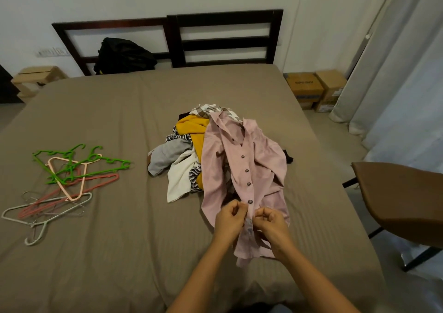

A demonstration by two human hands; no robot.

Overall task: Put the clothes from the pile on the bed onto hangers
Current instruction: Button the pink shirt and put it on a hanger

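Note:
A pink button-up shirt [254, 166] lies spread over the right side of a pile of clothes [184, 154] in the middle of the bed [119, 111]. The pile holds a yellow garment, a grey one, a white one and striped and checked pieces. My left hand [229, 218] and my right hand [271, 221] pinch the shirt's front placket near its lowest button, one on each side. A heap of plastic hangers [64, 183], green, pink, peach and grey, lies on the bed's left side, apart from the pile.
A black bag [124, 55] leans against the dark headboard [223, 37]. A brown chair [402, 202] stands at the bed's right edge. Cardboard boxes [316, 90] and curtains [395, 73] are at the right wall. A small wooden stool [36, 76] stands at the far left.

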